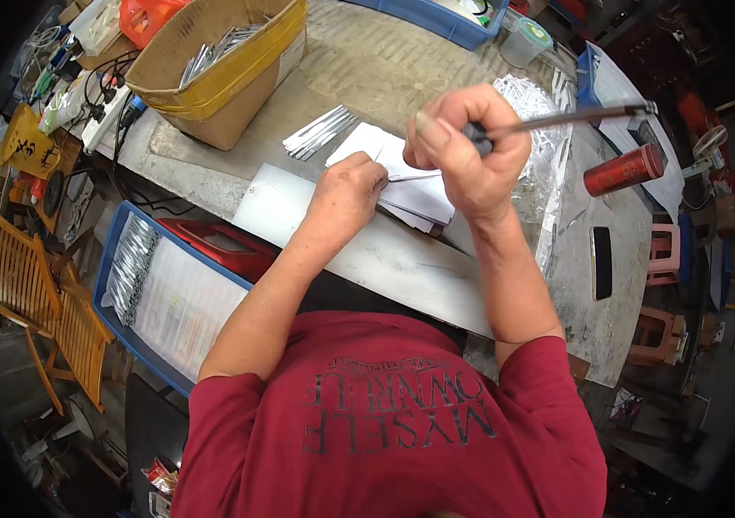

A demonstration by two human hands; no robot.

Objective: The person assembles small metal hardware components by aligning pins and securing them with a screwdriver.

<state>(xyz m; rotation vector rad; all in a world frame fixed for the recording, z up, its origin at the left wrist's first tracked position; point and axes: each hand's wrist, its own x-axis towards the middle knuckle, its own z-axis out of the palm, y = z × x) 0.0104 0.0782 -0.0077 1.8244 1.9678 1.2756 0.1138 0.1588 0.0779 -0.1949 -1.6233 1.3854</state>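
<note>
My left hand rests at the near edge of the white sheets, its fingers pinched on a thin metal strip that lies across the paper. My right hand is raised above the sheets, closed in a fist round the dark grip of a long tool. The tool's narrow brownish shaft points right, slightly blurred; its kind cannot be made out. Under and between my hands lies a stack of white paper. Just beyond my left hand, several slim silvery strips lie side by side on the table.
A cardboard box of metal strips stands at the far left. White small parts are heaped right of my right hand, near a red can and a phone. A blue tray with silvery pieces sits left of my left arm.
</note>
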